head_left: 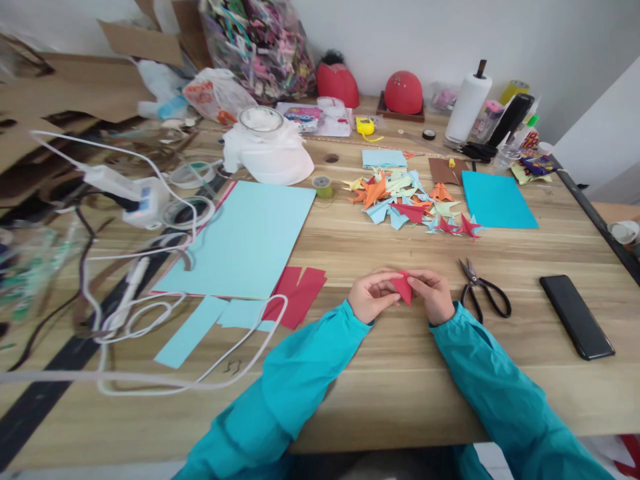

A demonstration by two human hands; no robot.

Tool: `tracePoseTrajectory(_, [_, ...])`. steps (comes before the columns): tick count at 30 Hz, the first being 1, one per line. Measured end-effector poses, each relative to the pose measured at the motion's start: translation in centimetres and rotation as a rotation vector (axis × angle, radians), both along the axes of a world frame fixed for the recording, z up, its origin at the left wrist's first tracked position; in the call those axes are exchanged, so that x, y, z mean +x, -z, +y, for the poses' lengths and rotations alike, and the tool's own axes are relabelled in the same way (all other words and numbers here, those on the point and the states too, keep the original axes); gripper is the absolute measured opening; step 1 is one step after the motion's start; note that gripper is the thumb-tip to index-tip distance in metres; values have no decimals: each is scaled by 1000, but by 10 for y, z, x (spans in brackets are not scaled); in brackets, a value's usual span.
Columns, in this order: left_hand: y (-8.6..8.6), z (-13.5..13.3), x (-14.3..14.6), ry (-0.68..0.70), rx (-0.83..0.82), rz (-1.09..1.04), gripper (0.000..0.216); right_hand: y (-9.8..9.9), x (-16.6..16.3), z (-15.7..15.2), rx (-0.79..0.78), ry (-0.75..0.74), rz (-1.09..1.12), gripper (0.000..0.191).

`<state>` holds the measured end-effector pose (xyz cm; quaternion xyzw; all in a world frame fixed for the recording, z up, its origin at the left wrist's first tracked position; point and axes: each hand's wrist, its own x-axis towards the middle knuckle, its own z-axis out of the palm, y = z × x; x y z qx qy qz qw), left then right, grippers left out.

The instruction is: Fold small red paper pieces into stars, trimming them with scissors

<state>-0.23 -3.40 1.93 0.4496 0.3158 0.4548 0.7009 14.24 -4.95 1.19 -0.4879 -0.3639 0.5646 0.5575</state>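
Starting from the left, red strips [303, 298] lie on the table [380, 373], then the left hand [371, 296] pinches one side of a small folded red paper [404, 288] held over the wood, while the right hand [434, 297] nips its upper right edge between thumb and fingers. It looks light, thin and easily creased, so fingertips on the folded edges should serve best; farther right lie scissors [479, 281] and a phone [577, 317].
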Motion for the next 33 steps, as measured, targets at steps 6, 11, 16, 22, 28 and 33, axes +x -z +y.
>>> tracePoseTrajectory(6, [5, 5, 0, -134, 53, 92, 22, -5, -2, -2, 60, -88, -51, 20])
tracePoseTrajectory(11, [4, 8, -1, -279, 54, 239, 20, -8, -5, -4, 67, -124, -75, 24])
tracePoseTrajectory(16, [-1, 8, -1, -240, 34, 232, 24, -9, -7, -5, 49, -145, -140, 20])
tracePoseTrajectory(22, [-1, 5, -3, -112, -25, 91, 39, -5, -2, -3, 6, -85, -123, 25])
tracePoseTrajectory(28, [-2, -1, -3, 72, 18, 14, 51, 3, 1, 0, -49, -13, -12, 24])
tracePoseTrajectory(33, [-2, -4, 0, 78, 59, 45, 54, 0, -1, 0, -24, 12, -10, 24])
